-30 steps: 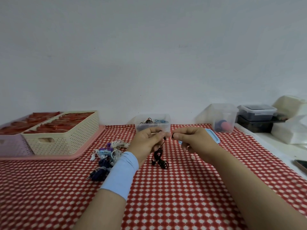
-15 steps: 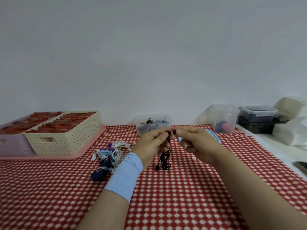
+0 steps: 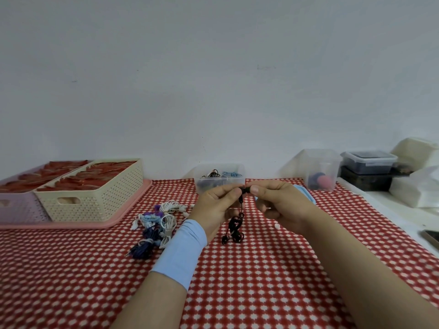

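Black wired earphones (image 3: 235,227) hang as a tangled bundle between my two hands, above the red patterned tablecloth (image 3: 261,281). My left hand (image 3: 215,205), with a light blue wristband, pinches the top of the black cable. My right hand (image 3: 278,203) pinches the same black end from the other side, thumb to thumb with the left. A clear plastic box (image 3: 219,178) with black and blue coiled earphones stands just behind the hands.
A pile of white, blue and dark earphones (image 3: 156,226) lies left of my left wrist. Cream and lilac baskets (image 3: 95,198) sit on a pink tray at the left. Clear and dark containers (image 3: 322,169) stand at the right, a phone (image 3: 432,237) at the right edge.
My hands have come together, closing the gap between them. The black bundle has risen slightly and now hangs straight down below the pinch.
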A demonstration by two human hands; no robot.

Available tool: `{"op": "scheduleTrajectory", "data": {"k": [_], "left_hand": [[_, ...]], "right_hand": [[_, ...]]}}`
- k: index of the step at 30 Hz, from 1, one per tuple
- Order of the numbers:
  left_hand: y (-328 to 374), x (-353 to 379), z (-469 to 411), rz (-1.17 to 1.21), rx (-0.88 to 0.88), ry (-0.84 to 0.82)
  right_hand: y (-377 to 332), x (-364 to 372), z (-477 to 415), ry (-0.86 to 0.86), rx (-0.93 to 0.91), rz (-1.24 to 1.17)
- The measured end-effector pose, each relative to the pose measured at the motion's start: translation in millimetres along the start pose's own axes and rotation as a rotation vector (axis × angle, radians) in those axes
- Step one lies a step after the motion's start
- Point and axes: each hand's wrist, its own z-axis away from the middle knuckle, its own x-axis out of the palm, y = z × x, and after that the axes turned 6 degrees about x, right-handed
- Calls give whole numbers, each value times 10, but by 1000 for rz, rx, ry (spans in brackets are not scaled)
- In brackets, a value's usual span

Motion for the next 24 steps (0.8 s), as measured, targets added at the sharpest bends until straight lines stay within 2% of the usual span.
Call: {"op": "scheduleTrajectory", "data": {"k": [24], "left_hand": [[-105,-5,-27,-35,24,5]], "right_hand": [[22,12,1,113,33,96]]}}
